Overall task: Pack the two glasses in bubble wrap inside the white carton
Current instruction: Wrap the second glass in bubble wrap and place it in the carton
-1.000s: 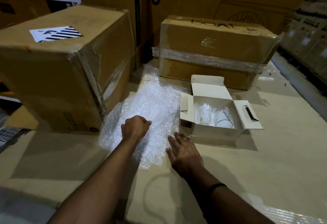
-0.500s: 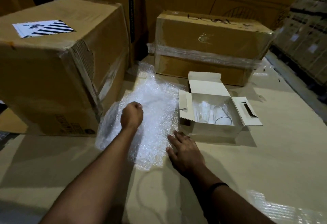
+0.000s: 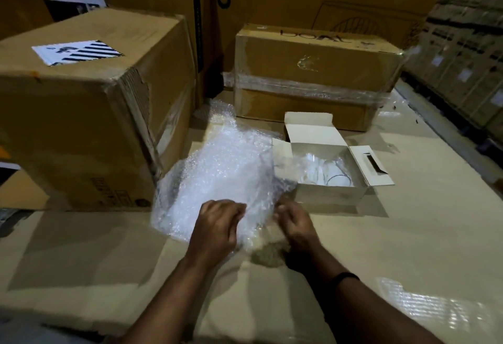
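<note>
Bubble wrap (image 3: 223, 175), flat a moment ago, now lifts, pinched by your left hand (image 3: 217, 224) and right hand (image 3: 296, 221), ready for the glasses (image 3: 326, 172).

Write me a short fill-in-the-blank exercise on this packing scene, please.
1. The left hand and right hand grip the bubble wrap, which lies to the ____ of the carton.
2. The carton's flaps are ____.
3. The glasses lie ____ the carton.
Missing words: left; open; inside.
</note>
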